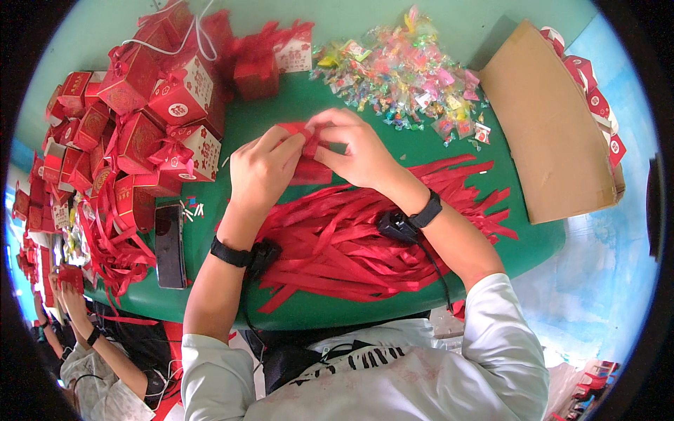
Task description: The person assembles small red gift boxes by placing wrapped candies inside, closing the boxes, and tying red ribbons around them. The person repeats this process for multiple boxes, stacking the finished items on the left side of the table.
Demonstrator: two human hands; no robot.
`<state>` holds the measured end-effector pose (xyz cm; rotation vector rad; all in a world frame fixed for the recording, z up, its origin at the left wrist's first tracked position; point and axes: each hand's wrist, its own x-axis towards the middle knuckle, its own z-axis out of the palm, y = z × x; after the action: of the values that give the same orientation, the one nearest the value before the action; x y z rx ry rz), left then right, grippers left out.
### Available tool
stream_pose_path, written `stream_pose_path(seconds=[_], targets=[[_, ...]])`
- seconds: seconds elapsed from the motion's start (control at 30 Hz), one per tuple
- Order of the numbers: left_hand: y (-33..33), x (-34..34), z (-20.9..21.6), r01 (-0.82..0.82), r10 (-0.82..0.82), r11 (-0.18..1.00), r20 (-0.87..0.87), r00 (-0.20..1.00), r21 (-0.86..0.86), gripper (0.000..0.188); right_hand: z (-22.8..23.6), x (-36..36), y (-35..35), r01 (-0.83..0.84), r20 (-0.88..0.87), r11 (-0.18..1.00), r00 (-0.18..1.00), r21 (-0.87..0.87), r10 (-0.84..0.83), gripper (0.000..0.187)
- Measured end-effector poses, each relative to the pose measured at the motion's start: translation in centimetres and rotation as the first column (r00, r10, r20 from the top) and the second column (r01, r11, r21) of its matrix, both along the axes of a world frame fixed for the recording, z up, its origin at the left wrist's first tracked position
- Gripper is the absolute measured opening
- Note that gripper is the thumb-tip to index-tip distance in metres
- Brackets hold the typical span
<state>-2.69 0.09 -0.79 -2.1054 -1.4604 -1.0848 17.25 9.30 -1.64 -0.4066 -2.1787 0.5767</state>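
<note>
Both of my hands meet over a small red gift box (311, 172) near the middle of the table. My left hand (263, 165) is closed, its fingertips pinching a red ribbon (309, 144) at the box's top. From the other side my right hand (354, 147) pinches the same ribbon, thumb and fingers curled around it. The fingers partly hide the box and the ribbon. Just below my hands spreads a wide heap of loose red ribbons (337, 242), crossed by my forearms.
Finished-looking red boxes with bows (140, 140) are piled at left, beside a dark phone (170, 245). Wrapped candies (414, 70) lie heaped at the back. A cardboard box (551, 133) stands at right, red boxes behind its flap. Another person's hands (69, 295) work at lower left.
</note>
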Motion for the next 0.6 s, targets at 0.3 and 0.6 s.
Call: stream_pose_path(seconds=[0.3, 0.6], targets=[[0.2, -0.3, 1.4, 0.044, -0.037, 0.998, -0.173, 0.984, 0.039, 0.013, 1.3, -0.1, -1.3, 0.092, 0.052, 0.967, 0.993, 0.238, -0.107, 0.011], [0.2, -0.9, 1.4, 0.058, -0.062, 0.998, -0.217, 0.974, -0.025, 0.015, 1.7, -0.1, -2.0, 0.158, 0.079, 0.919, 0.977, 0.363, -0.199, 0.013]])
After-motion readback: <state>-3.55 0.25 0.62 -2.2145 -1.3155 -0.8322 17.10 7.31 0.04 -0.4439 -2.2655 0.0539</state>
